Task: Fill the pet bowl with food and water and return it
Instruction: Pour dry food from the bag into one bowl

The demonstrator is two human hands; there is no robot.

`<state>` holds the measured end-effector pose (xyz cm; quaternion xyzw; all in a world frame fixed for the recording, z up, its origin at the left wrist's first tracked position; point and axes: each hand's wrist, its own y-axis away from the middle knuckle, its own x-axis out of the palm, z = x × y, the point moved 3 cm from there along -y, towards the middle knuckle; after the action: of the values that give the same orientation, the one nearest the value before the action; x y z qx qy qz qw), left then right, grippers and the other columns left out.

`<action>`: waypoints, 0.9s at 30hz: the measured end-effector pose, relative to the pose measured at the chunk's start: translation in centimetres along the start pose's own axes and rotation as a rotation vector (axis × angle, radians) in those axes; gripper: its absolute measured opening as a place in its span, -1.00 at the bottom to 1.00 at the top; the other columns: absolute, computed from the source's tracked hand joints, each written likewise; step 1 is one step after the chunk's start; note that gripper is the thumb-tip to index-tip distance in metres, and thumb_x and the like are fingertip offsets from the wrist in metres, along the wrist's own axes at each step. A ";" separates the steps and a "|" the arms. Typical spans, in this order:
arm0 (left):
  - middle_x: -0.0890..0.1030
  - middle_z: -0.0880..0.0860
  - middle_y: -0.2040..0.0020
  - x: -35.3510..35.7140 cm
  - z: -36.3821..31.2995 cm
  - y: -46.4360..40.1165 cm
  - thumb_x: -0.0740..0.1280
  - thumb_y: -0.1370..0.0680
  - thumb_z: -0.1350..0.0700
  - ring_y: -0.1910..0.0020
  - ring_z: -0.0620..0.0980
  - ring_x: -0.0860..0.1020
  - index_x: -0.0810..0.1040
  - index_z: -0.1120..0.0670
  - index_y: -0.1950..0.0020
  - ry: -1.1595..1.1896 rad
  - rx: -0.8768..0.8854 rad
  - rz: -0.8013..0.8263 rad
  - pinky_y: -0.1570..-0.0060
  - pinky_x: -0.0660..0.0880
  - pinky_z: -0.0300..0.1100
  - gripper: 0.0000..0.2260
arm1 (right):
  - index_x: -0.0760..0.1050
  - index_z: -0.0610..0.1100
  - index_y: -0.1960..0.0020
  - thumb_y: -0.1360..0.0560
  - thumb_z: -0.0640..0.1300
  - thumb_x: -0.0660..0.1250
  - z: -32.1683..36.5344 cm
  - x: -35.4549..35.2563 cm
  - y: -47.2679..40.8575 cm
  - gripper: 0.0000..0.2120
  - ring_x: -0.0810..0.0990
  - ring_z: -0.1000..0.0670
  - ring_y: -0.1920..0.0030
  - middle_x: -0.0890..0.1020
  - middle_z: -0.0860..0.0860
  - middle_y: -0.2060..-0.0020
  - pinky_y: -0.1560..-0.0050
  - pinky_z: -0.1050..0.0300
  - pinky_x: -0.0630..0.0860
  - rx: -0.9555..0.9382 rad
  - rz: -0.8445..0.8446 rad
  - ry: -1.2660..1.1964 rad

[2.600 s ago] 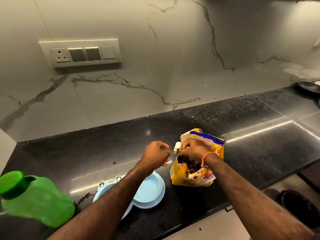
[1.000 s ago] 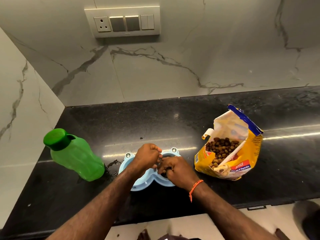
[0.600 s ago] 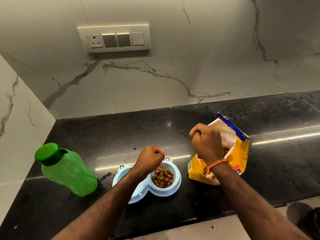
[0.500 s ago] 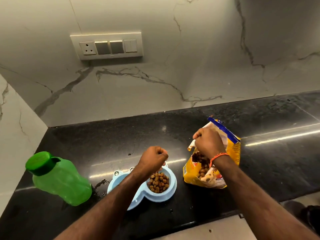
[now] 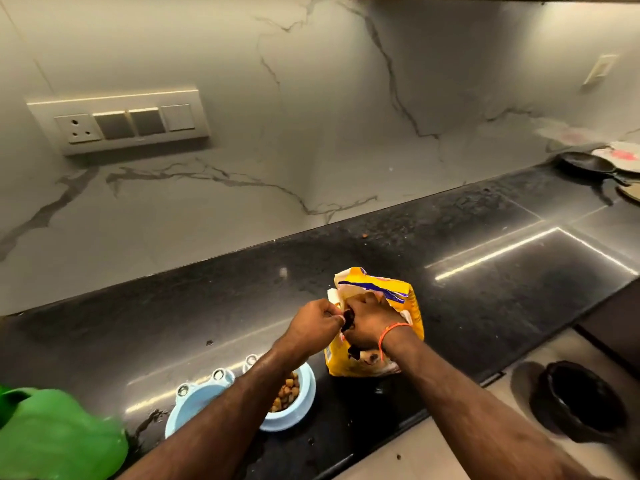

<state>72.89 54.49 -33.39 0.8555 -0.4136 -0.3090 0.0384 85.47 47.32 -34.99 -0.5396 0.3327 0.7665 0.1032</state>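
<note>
Yellow, crinkly and soft, the food bag (image 5: 401,306) at frame centre likely sags unless pinched at its rim, where the left hand (image 5: 317,325) grips while the right hand (image 5: 369,323) curls inside.

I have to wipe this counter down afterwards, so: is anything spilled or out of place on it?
Yes. A small wet patch darkens the black counter between the green bottle and the blue pet bowl. A few loose specks, perhaps kibble, lie near the bowl and by the wall.

wall: grey marble (image 5: 311,98) (dark veins) | switch panel (image 5: 119,121) | counter: glossy black (image 5: 519,289)
</note>
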 end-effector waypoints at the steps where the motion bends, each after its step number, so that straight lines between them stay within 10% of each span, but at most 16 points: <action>1: 0.67 0.02 0.21 0.2 0.0 -0.1 0.34 -0.56 0.18 0.19 -0.01 0.62 0.64 0.00 0.14 0.006 -0.001 0.006 0.07 0.66 0.13 -0.87 | 0.30 0.03 -0.53 -0.46 0.13 0.43 0.1 0.1 -0.1 -0.30 0.37 -0.18 -0.47 0.32 -0.11 -0.52 -0.38 -0.08 0.40 0.003 0.015 0.003; 13: 0.69 0.12 0.04 -0.6 0.6 -0.4 0.33 -0.61 0.14 -0.06 0.15 0.66 0.64 0.05 0.04 0.011 0.005 0.011 -0.06 0.65 0.15 -0.91 | 0.58 -0.09 -0.27 -0.61 -0.04 0.35 0.0 1.6 0.0 -0.73 0.62 -0.09 -0.13 0.67 -0.07 -0.14 -0.19 0.05 0.51 -0.017 -0.009 -0.141; 27: 0.69 0.14 -0.02 -2.4 1.9 0.9 0.36 -0.63 0.12 0.01 0.09 0.66 0.65 0.05 0.00 0.134 -0.002 -0.025 0.06 0.67 0.01 -0.92 | 0.44 -0.01 0.25 -0.50 -0.13 0.38 0.8 -4.0 1.8 -0.81 0.48 0.06 0.27 0.52 0.09 0.35 0.36 0.23 0.33 0.004 -0.137 -0.562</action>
<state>70.15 56.02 -33.42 0.8794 -0.3990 -0.2519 0.0632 85.54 47.23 -30.53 -0.3272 0.2552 0.8765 0.2439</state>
